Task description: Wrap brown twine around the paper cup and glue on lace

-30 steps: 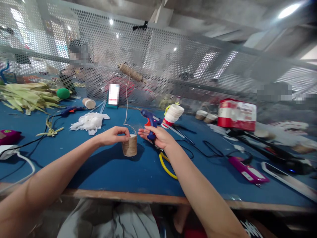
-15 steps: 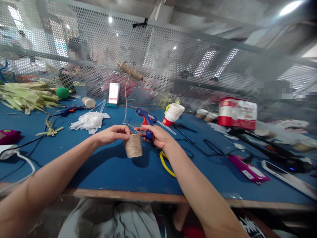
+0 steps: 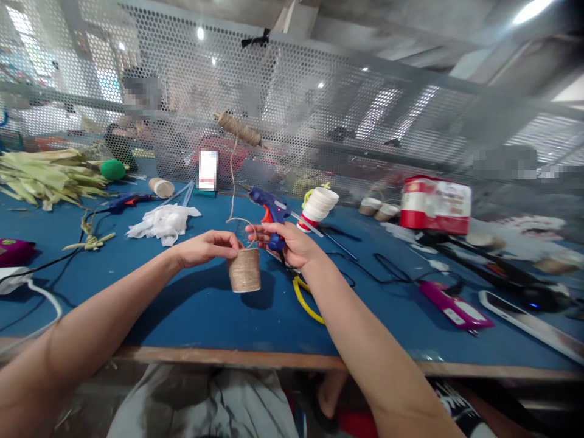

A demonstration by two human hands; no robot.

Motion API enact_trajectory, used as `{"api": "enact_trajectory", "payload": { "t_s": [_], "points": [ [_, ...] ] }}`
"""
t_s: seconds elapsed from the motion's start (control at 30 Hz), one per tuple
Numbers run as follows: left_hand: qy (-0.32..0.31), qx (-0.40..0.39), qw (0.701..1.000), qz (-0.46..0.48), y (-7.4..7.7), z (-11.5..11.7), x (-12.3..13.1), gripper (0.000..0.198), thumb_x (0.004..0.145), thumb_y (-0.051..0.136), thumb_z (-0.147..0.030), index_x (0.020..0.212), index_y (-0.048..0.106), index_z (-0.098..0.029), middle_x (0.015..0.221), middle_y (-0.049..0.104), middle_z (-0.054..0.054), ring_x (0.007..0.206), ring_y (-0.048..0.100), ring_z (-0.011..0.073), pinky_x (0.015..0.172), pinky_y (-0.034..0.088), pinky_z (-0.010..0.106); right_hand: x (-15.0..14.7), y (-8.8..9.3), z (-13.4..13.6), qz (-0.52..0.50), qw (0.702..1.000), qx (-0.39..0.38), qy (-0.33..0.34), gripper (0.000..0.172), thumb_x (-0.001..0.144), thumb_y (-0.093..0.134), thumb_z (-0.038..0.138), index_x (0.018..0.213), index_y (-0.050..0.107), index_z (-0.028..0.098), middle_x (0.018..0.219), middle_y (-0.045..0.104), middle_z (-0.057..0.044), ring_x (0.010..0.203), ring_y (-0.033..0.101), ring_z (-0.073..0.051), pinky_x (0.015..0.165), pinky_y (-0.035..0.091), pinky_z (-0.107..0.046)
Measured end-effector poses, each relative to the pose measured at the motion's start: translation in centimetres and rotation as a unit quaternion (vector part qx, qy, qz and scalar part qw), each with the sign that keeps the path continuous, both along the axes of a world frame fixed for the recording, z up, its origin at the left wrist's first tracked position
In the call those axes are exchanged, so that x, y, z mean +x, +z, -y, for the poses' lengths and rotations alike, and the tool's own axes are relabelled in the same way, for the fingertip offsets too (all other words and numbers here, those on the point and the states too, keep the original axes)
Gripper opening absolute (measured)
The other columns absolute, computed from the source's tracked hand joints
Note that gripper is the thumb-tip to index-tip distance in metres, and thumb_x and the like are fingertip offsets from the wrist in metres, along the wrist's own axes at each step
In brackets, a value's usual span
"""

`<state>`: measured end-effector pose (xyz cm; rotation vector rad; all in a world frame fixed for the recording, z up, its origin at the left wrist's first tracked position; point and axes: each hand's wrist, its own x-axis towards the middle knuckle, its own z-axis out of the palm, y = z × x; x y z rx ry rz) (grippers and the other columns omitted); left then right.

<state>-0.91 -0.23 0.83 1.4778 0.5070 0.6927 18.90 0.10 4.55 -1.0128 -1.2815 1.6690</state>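
Observation:
My left hand (image 3: pixel 213 248) pinches the upper rim of a small cup wrapped in tan twine (image 3: pixel 245 271), holding it above the blue table. Closed around the handle of a blue glue gun (image 3: pixel 270 207) is my right hand (image 3: pixel 292 244); the gun's nozzle points up and away to the left. A loose strand of twine (image 3: pixel 232 176) hangs from a twine spool (image 3: pixel 239 129) on the mesh screen and curves down to the cup's top, passing by my right fingertips. Whether those fingertips touch the strand I cannot tell.
Crumpled white material (image 3: pixel 164 222) and a second glue gun (image 3: pixel 130 202) lie to the left, near pale husks (image 3: pixel 50 173). Stacked paper cups (image 3: pixel 319 207) stand behind my right hand. Further right are a red-and-white package (image 3: pixel 435 205), a purple device (image 3: pixel 456 306) and black cables.
My right hand and the glue gun have shifted slightly away from the cup, with the fingers a little more spread. The twine strand now bows in a wider loop above the cup.

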Motion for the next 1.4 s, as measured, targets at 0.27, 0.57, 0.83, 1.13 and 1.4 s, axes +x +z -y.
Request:
{"api": "enact_trajectory", "payload": {
  "t_s": [0.27, 0.57, 0.83, 1.13, 1.4],
  "points": [
    [-0.020, 0.038, 0.998, -0.043, 0.1, 0.5, 0.5, 0.016, 0.069, 0.061, -0.026, 0.071, 0.055, -0.011, 0.085, 0.058, 0.004, 0.079, 0.051, 0.0115, 0.074, 0.038, 0.025, -1.6, 0.2, -0.9, 0.035, 0.995, 0.090, -0.002, 0.004, 0.061, 0.063, 0.015, 0.063, 0.062, 0.011, 0.050, 0.054, 0.003, 0.046, 0.047, -0.004, 0.047, 0.038, -0.017],
    [-0.028, 0.067, 0.997, -0.009, 0.6, 1.1, 0.9, 0.018, 0.071, 0.060, -0.027, 0.067, 0.053, -0.011, 0.113, 0.052, 0.010, 0.105, 0.047, 0.0203, 0.087, 0.035, 0.035, -2.9, -0.1, -2.6, 0.118, 0.990, 0.079, -0.009, 0.003, 0.062, 0.057, 0.009, 0.062, 0.060, 0.010, 0.052, 0.061, -0.002, 0.046, 0.052, -0.007, 0.049, 0.042, -0.019],
    [0.043, 0.065, 0.997, 0.009, -0.1, 0.2, 0.5, 0.016, 0.071, 0.060, -0.027, 0.070, 0.054, -0.012, 0.125, 0.043, 0.011, 0.115, 0.041, 0.0223, 0.086, 0.036, 0.033, 0.5, -0.5, -2.1, 0.125, 0.962, 0.166, -0.174, 0.017, 0.060, 0.059, 0.012, 0.077, 0.056, 0.015, 0.080, 0.064, -0.004, 0.059, 0.058, -0.010, 0.051, 0.046, -0.022],
    [0.214, 0.162, 0.960, -0.079, -1.6, -1.5, 0.1, 0.015, 0.073, 0.054, -0.027, 0.075, 0.053, -0.013, 0.114, 0.052, 0.011, 0.105, 0.047, 0.0206, 0.086, 0.036, 0.035, 2.0, -1.6, 2.8, 0.144, 0.971, 0.160, -0.109, 0.022, 0.064, 0.059, 0.022, 0.085, 0.062, 0.013, 0.051, 0.056, 0.001, 0.046, 0.050, -0.009, 0.044, 0.039, -0.021],
    [0.196, 0.131, 0.967, -0.100, -1.8, -1.7, 0.0, 0.018, 0.071, 0.054, -0.029, 0.075, 0.054, -0.012, 0.105, 0.058, 0.011, 0.092, 0.053, 0.0174, 0.082, 0.039, 0.033, 2.1, -1.9, 3.1, 0.127, 0.979, 0.148, -0.062, 0.019, 0.066, 0.060, 0.025, 0.082, 0.062, 0.014, 0.060, 0.058, 0.000, 0.045, 0.045, -0.007, 0.045, 0.039, -0.022]
  ]
}}
